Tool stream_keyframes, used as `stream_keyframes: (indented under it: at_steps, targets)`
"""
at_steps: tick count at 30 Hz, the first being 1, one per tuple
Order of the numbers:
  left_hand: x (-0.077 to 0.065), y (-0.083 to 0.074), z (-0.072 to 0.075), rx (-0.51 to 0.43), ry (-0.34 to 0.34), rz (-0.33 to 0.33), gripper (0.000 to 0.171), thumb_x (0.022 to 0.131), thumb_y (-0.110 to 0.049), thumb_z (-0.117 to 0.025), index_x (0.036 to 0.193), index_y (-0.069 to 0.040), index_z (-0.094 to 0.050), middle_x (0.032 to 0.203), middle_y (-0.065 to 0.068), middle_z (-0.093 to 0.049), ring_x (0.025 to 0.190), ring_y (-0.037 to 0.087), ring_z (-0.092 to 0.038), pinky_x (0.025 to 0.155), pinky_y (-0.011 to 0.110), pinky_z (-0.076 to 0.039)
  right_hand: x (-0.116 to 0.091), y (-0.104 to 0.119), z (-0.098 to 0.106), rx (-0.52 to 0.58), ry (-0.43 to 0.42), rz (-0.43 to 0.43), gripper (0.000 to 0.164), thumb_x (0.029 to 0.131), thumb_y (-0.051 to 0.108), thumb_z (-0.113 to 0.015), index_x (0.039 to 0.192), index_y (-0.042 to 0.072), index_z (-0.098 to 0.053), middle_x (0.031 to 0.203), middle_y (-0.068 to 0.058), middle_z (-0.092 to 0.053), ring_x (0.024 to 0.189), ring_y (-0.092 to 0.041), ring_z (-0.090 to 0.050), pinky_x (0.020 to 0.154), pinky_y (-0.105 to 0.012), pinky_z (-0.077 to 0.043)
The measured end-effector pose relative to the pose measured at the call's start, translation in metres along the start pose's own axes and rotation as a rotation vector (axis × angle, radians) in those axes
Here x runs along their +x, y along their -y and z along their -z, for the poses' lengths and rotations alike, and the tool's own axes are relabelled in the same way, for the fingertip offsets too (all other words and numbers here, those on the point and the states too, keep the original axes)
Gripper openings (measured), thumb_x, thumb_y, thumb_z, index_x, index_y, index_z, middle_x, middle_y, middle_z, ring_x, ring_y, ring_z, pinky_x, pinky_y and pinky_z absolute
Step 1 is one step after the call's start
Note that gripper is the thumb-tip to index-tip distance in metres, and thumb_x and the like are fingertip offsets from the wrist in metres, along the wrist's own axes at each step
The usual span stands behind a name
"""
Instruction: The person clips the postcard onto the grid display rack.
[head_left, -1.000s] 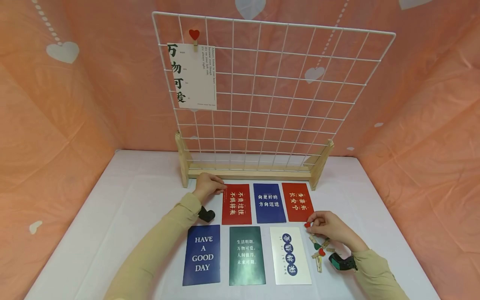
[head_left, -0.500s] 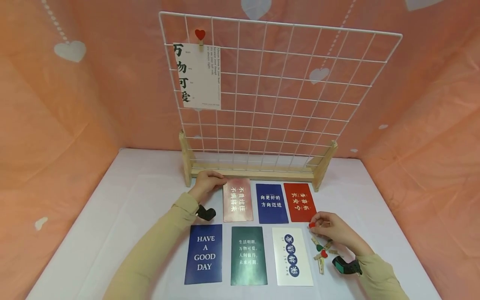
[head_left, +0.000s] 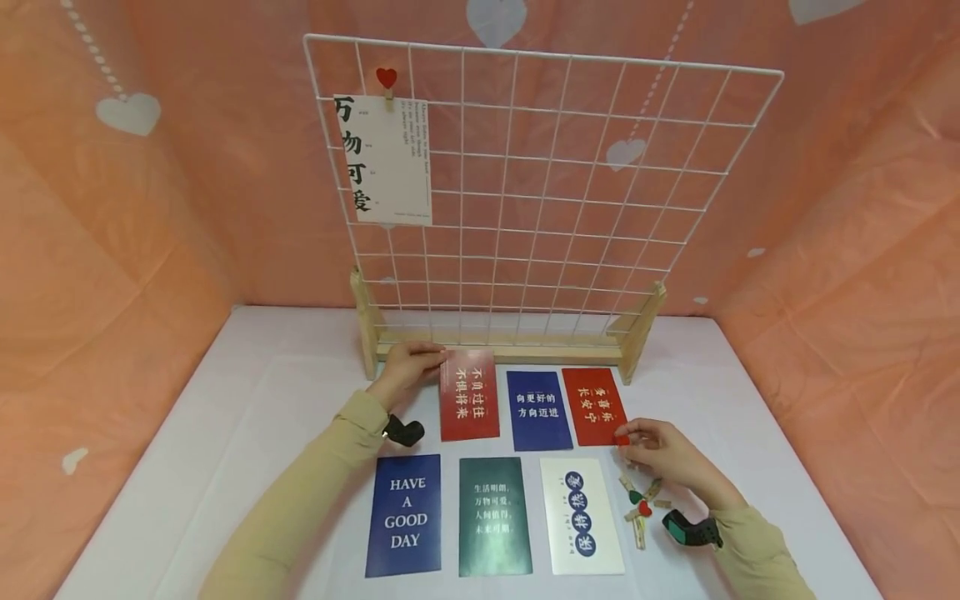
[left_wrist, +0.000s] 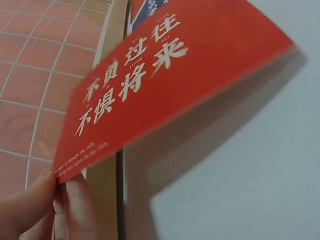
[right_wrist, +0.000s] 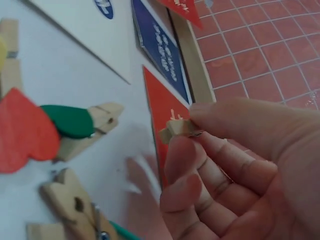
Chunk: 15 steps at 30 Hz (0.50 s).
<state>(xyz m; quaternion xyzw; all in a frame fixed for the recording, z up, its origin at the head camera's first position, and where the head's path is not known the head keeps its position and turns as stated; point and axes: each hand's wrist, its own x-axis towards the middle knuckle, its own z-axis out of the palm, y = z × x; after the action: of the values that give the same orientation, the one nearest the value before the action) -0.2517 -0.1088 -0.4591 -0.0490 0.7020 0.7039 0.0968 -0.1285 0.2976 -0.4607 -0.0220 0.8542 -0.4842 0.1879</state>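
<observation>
My left hand (head_left: 408, 371) pinches a corner of a red card (head_left: 469, 400) with white characters. In the left wrist view that card is tilted up off the table, casting a shadow below it. Thumb and fingertips of my right hand (head_left: 663, 454) pinch a small wooden clothespin (right_wrist: 179, 128); its red heart shows at the fingertips in the head view. Just below this hand lie several loose clothespins with hearts, one with a green heart (right_wrist: 70, 121) and one with a red heart (right_wrist: 27, 132). Another red card (head_left: 595, 404) lies left of the right hand.
A white wire grid (head_left: 562, 154) stands in a wooden base (head_left: 517, 354) at the back. On its upper left a white card (head_left: 393, 167) hangs from a red heart clothespin (head_left: 387, 81). Blue (head_left: 538, 410), green (head_left: 494, 550) and white cards (head_left: 600, 492) lie on the table.
My left hand has lifted the red card off the table, raising it slightly toward the grid base. The right hand still holds the clothespin, in nearly the same place.
</observation>
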Motion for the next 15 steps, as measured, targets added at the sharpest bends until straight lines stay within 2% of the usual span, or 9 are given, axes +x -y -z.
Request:
stream_keyframes:
  at_steps: [2, 6, 15]
  targets:
    - [0.002, 0.000, 0.001, -0.011, -0.001, -0.015, 0.028, 0.089, 0.002, -0.065, 0.115, 0.012, -0.062, 0.103, 0.016, -0.066, 0.080, 0.008, -0.063, 0.077, 0.025, -0.056, 0.000, 0.001, 0.001, 0.000, -0.028, -0.026, 0.033, 0.089, 0.019, -0.070, 0.113, -0.001, -0.060, 0.091, -0.009, -0.060, 0.075, -0.022, -0.056, 0.059, -0.025, -0.051]
    - [0.004, -0.001, 0.001, -0.022, 0.013, -0.027, 0.029, 0.090, 0.001, -0.064, 0.116, 0.011, -0.062, 0.102, 0.014, -0.067, 0.080, 0.007, -0.064, 0.078, 0.024, -0.056, -0.001, 0.003, 0.005, 0.005, -0.049, -0.019, 0.030, 0.091, 0.021, -0.067, 0.112, 0.000, -0.061, 0.095, -0.011, -0.062, 0.077, -0.024, -0.057, 0.063, -0.026, -0.052]
    - [0.002, -0.012, 0.008, -0.067, 0.086, -0.008, 0.031, 0.092, -0.003, -0.063, 0.120, 0.010, -0.058, 0.100, 0.012, -0.068, 0.082, 0.011, -0.065, 0.088, 0.039, -0.053, 0.006, 0.018, 0.011, 0.050, 0.007, 0.037, 0.034, 0.093, 0.018, -0.065, 0.117, -0.004, -0.055, 0.108, -0.018, -0.060, 0.088, -0.028, -0.059, 0.078, -0.030, -0.055]
